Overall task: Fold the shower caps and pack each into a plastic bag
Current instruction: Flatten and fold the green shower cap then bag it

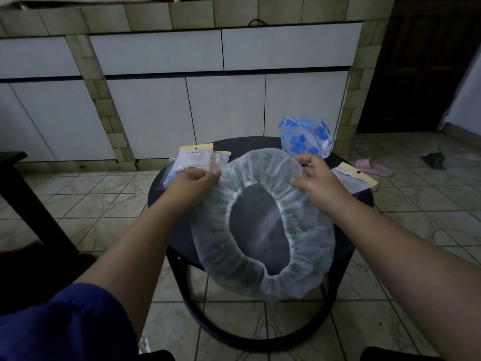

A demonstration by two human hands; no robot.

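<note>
A small round dark table [346, 178] was seen standing on a tiled floor [109, 194], with white cabinet doors [226, 108] set in a tiled counter front behind it; at the far left of the tabletop two packed plastic bags [195, 158] with pale yellow header cards were lying, one partly over the other, and at the far right edge another flat plastic bag [356, 178] with a yellow header was laid, partly hidden by the right hand; a blue-flowered shower cap [304, 138] was bunched up at the far side of the table, just beyond the cap being handled; a pink slipper [374, 166] and a dark rag [433, 160] were left on the floor to the right, and the corner of a dark piece of furniture [15, 178] was seen at the left; a blue sleeve [65, 324] filled the near left corner. A translucent white shower cap [263, 222] with a faint green print was held spread over the middle of the table, its elastic opening facing up and its near edge hanging past the table's near rim; its far left edge was pinched by the left hand [192, 183], thumb and fingers closed together on the film; its far right edge was gripped by the right hand [317, 178], fingers curled over the gathered rim and thumb pressed beneath.
</note>
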